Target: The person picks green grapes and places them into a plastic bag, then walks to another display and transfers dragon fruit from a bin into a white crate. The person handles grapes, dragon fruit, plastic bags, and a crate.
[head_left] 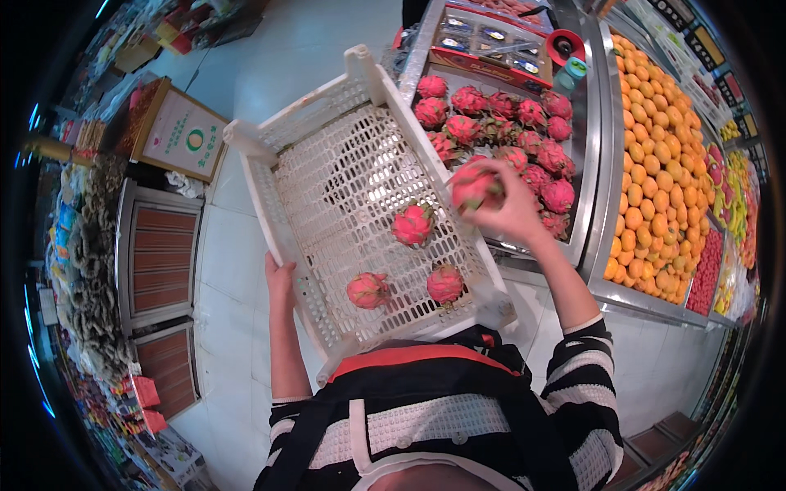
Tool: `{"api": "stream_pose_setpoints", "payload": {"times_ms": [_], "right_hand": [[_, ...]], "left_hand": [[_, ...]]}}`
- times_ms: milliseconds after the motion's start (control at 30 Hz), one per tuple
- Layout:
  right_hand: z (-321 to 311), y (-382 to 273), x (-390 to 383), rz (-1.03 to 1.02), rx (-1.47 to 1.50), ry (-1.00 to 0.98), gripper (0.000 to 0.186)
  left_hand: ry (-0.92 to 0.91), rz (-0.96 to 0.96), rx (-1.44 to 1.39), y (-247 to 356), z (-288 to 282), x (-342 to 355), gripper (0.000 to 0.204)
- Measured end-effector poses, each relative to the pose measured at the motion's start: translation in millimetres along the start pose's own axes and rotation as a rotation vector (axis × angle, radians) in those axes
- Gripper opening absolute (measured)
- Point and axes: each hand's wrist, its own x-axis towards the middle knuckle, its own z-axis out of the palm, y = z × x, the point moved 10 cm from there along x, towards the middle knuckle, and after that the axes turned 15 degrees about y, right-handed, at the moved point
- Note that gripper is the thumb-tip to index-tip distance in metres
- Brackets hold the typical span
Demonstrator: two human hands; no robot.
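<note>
My left hand (280,278) grips the left side of a white plastic crate (264,188) held at my waist. Three pink dragon fruits lie in it: one near the middle (413,223), one at lower left (368,290), one at lower right (444,285). My right hand (512,214) is closed on another dragon fruit (476,186), slightly blurred, over the crate's right edge beside a metal display tray (583,217) heaped with several dragon fruits (468,101).
Packaged goods (491,45) sit behind the dragon fruits. A sloped bin of oranges (651,147) and more fruit stands at right. A framed sign (176,131), stacked goods (90,270) and low cabinets (160,254) line the left side, beside the tiled floor (229,360).
</note>
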Motion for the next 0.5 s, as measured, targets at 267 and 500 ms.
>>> {"api": "stream_pose_setpoints", "payload": {"times_ms": [267,500], "right_hand": [[115.7,-40.3,-66.2,-0.387,-0.104,-0.691,0.035],[23.9,101.2,48.0,-0.028,-0.318,0.097,0.042]], "left_hand": [[-0.002,-0.045,0.004,-0.8,0.3,-1.3,0.050],[0.017,-0.040,-0.032,1.6,0.1,-11.6,0.052]]}}
